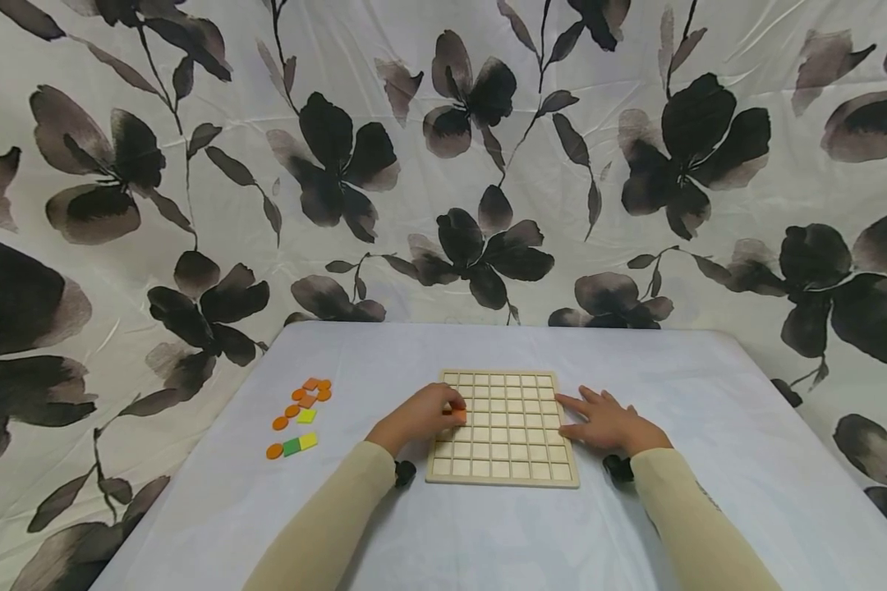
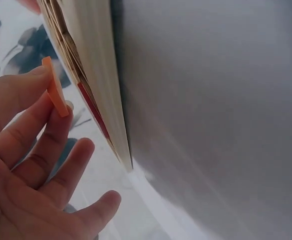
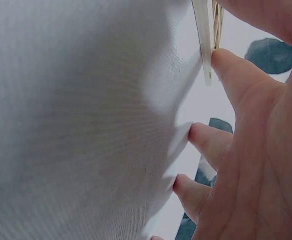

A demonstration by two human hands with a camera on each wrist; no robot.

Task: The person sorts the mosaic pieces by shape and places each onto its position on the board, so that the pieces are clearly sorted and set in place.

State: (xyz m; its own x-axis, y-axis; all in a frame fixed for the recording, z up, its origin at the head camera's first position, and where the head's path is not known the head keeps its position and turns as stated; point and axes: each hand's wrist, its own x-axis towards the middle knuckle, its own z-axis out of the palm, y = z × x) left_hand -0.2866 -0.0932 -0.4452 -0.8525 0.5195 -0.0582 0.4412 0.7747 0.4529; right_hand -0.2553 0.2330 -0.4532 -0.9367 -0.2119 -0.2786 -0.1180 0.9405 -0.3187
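Note:
My left hand [image 1: 417, 416] pinches a flat orange tile [image 2: 56, 87] between thumb and fingertips, close over the left side of a wooden grid board [image 1: 503, 482]. The other left fingers are spread loosely. Below the held tile, a red piece [image 2: 93, 111] shows inside the board's edge in the left wrist view. At the board's right side, my right hand [image 1: 612, 423] rests with its fingers spread. One fingertip [image 3: 220, 57] is right at the board's edge, while others touch the white cloth.
Left of the board lie loose pieces: several orange discs [image 1: 274, 451], orange squares [image 1: 306, 401], yellow squares [image 1: 308, 441] and a green square [image 1: 291, 446]. A white cloth [image 1: 517, 542] covers the table. A floral curtain [image 1: 414, 197] hangs behind its far edge.

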